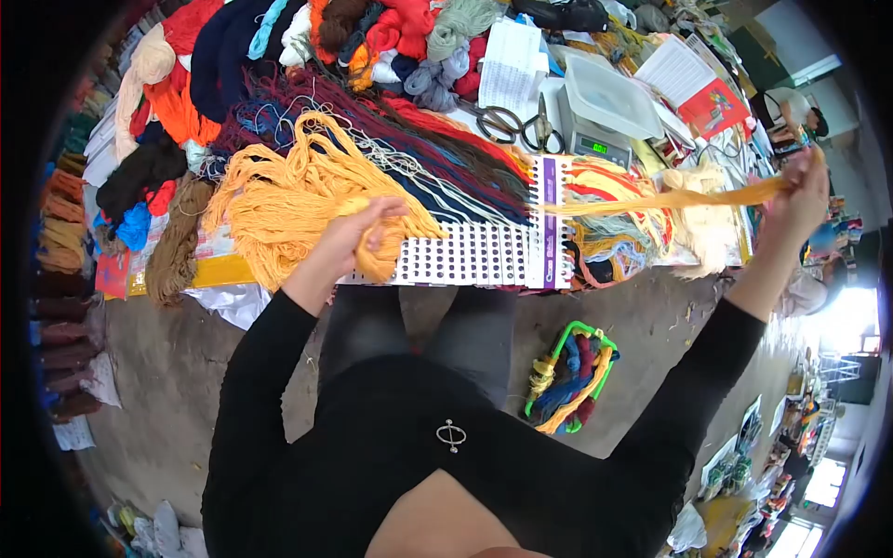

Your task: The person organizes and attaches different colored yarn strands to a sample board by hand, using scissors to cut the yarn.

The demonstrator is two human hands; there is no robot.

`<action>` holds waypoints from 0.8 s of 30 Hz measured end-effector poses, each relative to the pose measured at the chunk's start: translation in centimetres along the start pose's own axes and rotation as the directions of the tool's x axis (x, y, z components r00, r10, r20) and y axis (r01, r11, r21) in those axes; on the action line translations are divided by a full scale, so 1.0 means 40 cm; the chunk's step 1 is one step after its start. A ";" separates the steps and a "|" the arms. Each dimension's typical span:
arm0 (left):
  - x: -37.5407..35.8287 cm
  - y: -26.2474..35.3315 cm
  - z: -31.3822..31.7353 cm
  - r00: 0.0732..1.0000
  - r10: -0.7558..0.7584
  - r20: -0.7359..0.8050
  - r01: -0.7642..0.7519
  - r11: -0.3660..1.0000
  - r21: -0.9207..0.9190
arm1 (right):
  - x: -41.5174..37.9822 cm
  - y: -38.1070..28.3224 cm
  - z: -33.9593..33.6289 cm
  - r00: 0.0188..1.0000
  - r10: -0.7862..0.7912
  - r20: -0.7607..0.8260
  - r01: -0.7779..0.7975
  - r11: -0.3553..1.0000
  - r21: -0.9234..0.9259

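My right hand (802, 193), raised at the far right, is closed round one end of a yellow-orange yarn strand (688, 199). That strand runs taut leftward to the purple-striped edge of a white punched card (549, 219). On the left, my left hand (358, 237) rests at a big heap of yellow-orange yarn (270, 205), its fingers curled round a hank of it. More punched cards (465, 254) lie along the table's front edge, with dark red, blue and white threads (419, 149) running into their holes.
Scissors (541, 130) and a digital scale (605, 112) with a clear tub stand behind the cards. Coloured skeins (186, 112) fill the back left. A green-rimmed basket of yarn (609, 358) is on the floor. Another person (791, 110) is at the far right.
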State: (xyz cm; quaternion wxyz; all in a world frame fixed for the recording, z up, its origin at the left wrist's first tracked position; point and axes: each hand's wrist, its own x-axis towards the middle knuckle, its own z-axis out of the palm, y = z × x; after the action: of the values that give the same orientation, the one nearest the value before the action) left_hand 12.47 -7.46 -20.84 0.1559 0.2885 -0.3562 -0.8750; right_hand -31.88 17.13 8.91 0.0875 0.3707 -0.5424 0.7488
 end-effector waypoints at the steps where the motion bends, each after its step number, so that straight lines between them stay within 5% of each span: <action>1: 0.003 -0.017 0.020 0.997 -0.079 0.011 0.080 0.996 -0.042 | -0.051 0.032 0.013 0.997 0.022 0.075 -0.004 0.972 -0.234; 2: 0.008 -0.034 0.043 0.987 -0.155 0.026 0.157 0.984 -0.080 | -0.110 0.065 0.038 0.953 -0.017 0.303 0.267 0.524 -0.809; 3: 0.034 -0.082 0.031 0.974 -0.212 0.081 0.222 0.965 -0.136 | -0.215 0.115 0.089 0.883 -0.043 0.467 0.314 0.794 -0.521; 5: 0.012 -0.074 0.117 0.939 -0.344 -0.019 0.343 0.937 -0.067 | -0.414 0.244 0.162 0.713 0.316 0.626 -0.123 0.935 -0.332; 6: 0.032 -0.100 0.099 0.921 -0.388 0.042 0.390 0.920 -0.046 | -0.522 0.278 0.220 0.638 0.510 0.577 -0.352 0.859 -0.371; 7: 0.038 -0.111 0.101 0.921 -0.387 0.041 0.388 0.920 -0.046 | -0.594 0.284 0.265 0.554 0.499 0.666 -0.196 0.856 -0.478; 10: 0.048 -0.132 0.119 0.901 -0.431 -0.049 0.432 0.901 0.022 | -0.791 0.383 0.306 0.489 0.508 0.709 -0.354 0.859 -0.371; 11: 0.053 -0.134 0.123 0.900 -0.430 -0.067 0.433 0.901 0.033 | -0.810 0.389 0.315 0.402 0.590 0.700 -0.377 0.803 -0.461; 15: 0.081 -0.159 0.137 0.921 -0.379 -0.087 0.388 0.904 0.180 | -0.860 0.417 0.320 0.487 0.588 0.646 -0.223 0.799 -0.559; 18: 0.086 -0.196 0.181 0.989 -0.045 -0.143 0.107 0.878 0.467 | -0.870 0.414 0.308 0.586 0.482 0.652 -0.123 0.848 -0.516; 24: 0.120 -0.204 0.172 0.985 0.001 -0.173 0.053 0.950 0.306 | -0.870 0.406 0.302 0.606 0.333 0.722 0.039 0.895 -0.445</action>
State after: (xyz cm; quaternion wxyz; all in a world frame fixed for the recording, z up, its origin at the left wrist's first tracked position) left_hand 3.91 -0.39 -24.56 0.1269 0.3880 -0.4705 -0.7823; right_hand -10.28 9.55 -24.22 -0.1444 0.5843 -0.7013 0.3819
